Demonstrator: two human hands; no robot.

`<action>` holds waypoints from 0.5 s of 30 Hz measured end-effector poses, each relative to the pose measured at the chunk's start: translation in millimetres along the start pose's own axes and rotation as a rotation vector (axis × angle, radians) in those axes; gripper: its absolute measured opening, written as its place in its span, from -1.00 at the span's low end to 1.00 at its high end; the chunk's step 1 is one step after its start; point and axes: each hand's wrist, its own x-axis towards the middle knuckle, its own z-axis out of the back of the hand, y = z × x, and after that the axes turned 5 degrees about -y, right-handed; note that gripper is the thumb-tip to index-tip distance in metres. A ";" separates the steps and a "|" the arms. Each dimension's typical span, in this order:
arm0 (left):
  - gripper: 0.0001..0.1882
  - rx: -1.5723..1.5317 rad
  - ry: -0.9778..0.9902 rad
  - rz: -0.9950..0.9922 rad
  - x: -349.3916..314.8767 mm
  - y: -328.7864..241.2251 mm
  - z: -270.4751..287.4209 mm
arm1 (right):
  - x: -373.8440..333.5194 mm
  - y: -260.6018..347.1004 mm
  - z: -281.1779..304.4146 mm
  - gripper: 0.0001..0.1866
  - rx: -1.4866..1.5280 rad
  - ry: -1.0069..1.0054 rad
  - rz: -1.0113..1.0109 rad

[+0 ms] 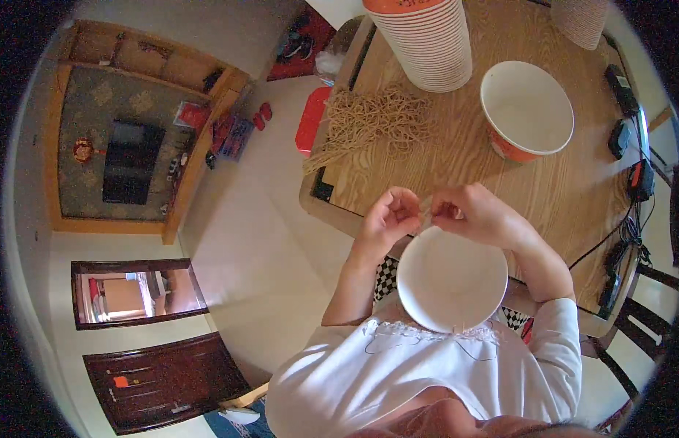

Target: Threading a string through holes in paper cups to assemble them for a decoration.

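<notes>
A white round paper bucket point(453, 281) rests against my body between my forearms, its wide mouth facing up. Above its far rim my left hand point(389, 220) is closed with fingers curled in a pinch. Close beside it, my right hand point(477, 213) pinches with its wrist bent over the rim. What the fingertips of either hand hold is too small to make out. Along the bucket's near edge, white fringe and thin dark threads point(471, 337) lie on my white shirt. Beyond my hands, a tangled heap of tan cord point(380, 120) lies on the wooden table point(456, 157).
Another white and orange paper bucket point(529, 109) stands open on the table. A tall nested stack of buckets point(427, 44) is at the far edge, with more at the far right. Black adapters and cables point(631, 175) line the right edge. A red stool point(312, 120) stands left of the table.
</notes>
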 end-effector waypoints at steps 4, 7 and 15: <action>-0.69 0.111 -0.034 -0.019 0.4 1.3 -0.7 | 0.0 -4.7 -4.6 -0.88 -0.054 -0.037 0.069; -0.70 0.111 -0.018 -0.006 0.0 3.6 0.7 | 0.5 -6.3 -5.4 -0.89 -0.093 -0.052 0.113; -0.81 0.333 -0.025 -0.096 -2.6 2.7 -7.5 | 1.0 -8.7 -8.2 -0.88 -0.136 -0.062 0.112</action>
